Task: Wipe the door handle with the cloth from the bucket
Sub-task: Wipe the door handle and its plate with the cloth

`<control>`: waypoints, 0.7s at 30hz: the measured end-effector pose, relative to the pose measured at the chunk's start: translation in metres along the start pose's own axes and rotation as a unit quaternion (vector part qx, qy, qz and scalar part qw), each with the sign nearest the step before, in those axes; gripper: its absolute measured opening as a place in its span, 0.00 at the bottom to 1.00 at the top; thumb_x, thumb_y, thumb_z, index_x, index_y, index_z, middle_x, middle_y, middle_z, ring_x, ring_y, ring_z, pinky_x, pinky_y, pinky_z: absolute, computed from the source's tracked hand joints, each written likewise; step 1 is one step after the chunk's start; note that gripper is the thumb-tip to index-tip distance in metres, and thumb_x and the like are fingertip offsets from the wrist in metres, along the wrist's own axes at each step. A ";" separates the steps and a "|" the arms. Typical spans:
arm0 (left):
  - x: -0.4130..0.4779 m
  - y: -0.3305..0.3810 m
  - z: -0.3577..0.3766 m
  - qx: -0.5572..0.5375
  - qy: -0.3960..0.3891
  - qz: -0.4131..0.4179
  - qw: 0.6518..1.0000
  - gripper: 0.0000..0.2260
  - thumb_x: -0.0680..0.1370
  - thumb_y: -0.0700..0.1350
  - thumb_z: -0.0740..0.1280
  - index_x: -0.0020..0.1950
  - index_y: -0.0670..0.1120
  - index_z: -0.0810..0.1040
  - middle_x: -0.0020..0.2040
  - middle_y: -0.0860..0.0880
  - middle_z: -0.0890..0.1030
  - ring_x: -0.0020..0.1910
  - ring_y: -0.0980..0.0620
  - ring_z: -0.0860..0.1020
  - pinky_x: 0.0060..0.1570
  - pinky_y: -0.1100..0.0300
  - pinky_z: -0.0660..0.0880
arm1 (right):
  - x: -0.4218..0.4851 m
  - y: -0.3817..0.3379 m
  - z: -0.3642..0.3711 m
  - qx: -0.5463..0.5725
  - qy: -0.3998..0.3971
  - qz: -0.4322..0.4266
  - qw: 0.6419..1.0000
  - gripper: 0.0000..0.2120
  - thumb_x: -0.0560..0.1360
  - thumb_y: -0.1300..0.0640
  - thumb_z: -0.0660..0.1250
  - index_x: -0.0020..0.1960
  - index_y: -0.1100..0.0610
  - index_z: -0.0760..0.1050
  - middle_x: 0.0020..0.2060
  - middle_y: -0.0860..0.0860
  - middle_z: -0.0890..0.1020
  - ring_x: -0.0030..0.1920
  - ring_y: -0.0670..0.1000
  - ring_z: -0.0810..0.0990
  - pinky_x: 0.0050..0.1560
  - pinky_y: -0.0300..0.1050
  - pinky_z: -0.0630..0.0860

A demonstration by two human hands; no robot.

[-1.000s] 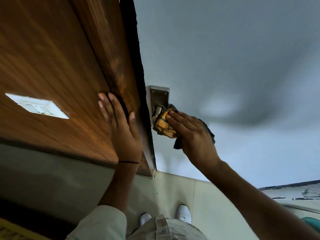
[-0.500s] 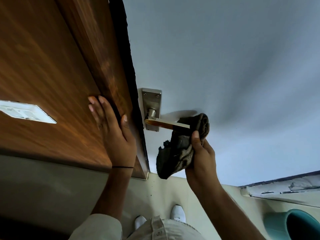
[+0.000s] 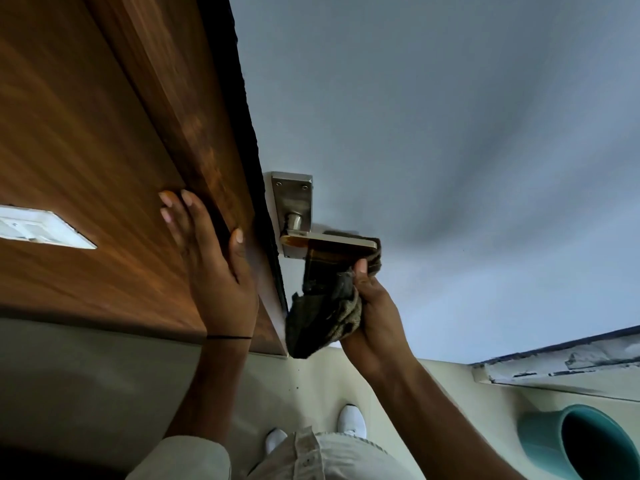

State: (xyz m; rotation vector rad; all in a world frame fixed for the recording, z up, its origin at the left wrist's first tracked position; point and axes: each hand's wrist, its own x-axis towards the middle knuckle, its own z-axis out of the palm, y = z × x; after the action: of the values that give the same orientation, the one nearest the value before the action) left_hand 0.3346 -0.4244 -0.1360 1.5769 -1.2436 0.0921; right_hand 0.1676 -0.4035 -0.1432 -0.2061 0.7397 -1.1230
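One cloth (image 3: 323,317), one handle (image 3: 329,243), two hands.

- A brown wood-grain panel (image 3: 79,140) is seen at left, with a white switch plate (image 3: 41,228) set into it.
- A plain blue-grey painted surface (image 3: 450,133) is spread across the right — softly shadowed.
- Pale cream floor tiles (image 3: 329,382) are laid below.
- A chipped white ledge (image 3: 561,363) is seen at lower right.
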 end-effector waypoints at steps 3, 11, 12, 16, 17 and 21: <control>0.000 -0.002 -0.002 0.006 -0.007 0.001 1.000 0.29 0.82 0.40 0.63 0.78 0.35 0.51 0.78 0.33 0.50 0.79 0.43 0.46 0.78 0.57 0.49 | 0.003 0.002 0.008 -0.018 -0.011 0.009 1.000 0.26 0.79 0.52 0.61 0.73 0.61 0.69 0.66 0.61 0.79 0.64 0.59 0.80 0.60 0.55 0.80; 0.000 -0.002 -0.003 0.013 -0.011 -0.001 1.000 0.29 0.82 0.41 0.63 0.78 0.37 0.52 0.78 0.34 0.51 0.79 0.39 0.48 0.78 0.51 0.52 | 0.007 0.008 -0.007 0.023 -0.047 0.047 0.998 0.24 0.81 0.53 0.60 0.75 0.59 0.68 0.70 0.61 0.75 0.71 0.62 0.73 0.74 0.64 0.65; 0.001 -0.002 -0.003 0.015 -0.013 0.000 1.000 0.29 0.82 0.41 0.63 0.78 0.37 0.51 0.78 0.35 0.51 0.79 0.38 0.49 0.78 0.52 0.52 | 0.009 0.011 0.000 0.019 -0.047 0.047 0.998 0.24 0.81 0.53 0.59 0.75 0.59 0.68 0.70 0.60 0.76 0.70 0.61 0.75 0.73 0.63 0.67; 0.002 -0.005 -0.007 0.032 -0.021 -0.004 0.999 0.31 0.81 0.43 0.64 0.78 0.42 0.50 0.79 0.38 0.51 0.79 0.44 0.47 0.78 0.61 0.51 | 0.014 0.013 0.017 0.040 -0.061 0.070 0.995 0.24 0.80 0.55 0.59 0.75 0.61 0.67 0.71 0.61 0.75 0.66 0.59 0.78 0.62 0.55 0.80; 0.002 -0.005 -0.008 0.034 -0.021 -0.003 0.999 0.31 0.81 0.43 0.64 0.78 0.42 0.50 0.79 0.38 0.51 0.79 0.46 0.47 0.78 0.62 0.51 | 0.012 0.011 0.016 0.052 -0.070 0.074 0.993 0.24 0.81 0.55 0.59 0.75 0.61 0.68 0.71 0.61 0.75 0.66 0.59 0.78 0.61 0.55 0.80; 0.001 -0.005 -0.006 0.018 -0.014 -0.006 1.000 0.30 0.81 0.42 0.64 0.78 0.41 0.52 0.79 0.38 0.51 0.79 0.46 0.47 0.78 0.59 0.52 | 0.011 0.003 0.004 0.060 -0.078 0.088 0.991 0.19 0.85 0.57 0.53 0.72 0.61 0.72 0.65 0.60 0.79 0.60 0.59 0.82 0.61 0.56 0.80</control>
State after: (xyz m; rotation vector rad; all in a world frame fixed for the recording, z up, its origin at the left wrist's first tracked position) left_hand 0.3422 -0.4207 -0.1365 1.6210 -1.2596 0.0860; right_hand 0.1749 -0.4126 -0.1472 -0.1240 0.5387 -0.9680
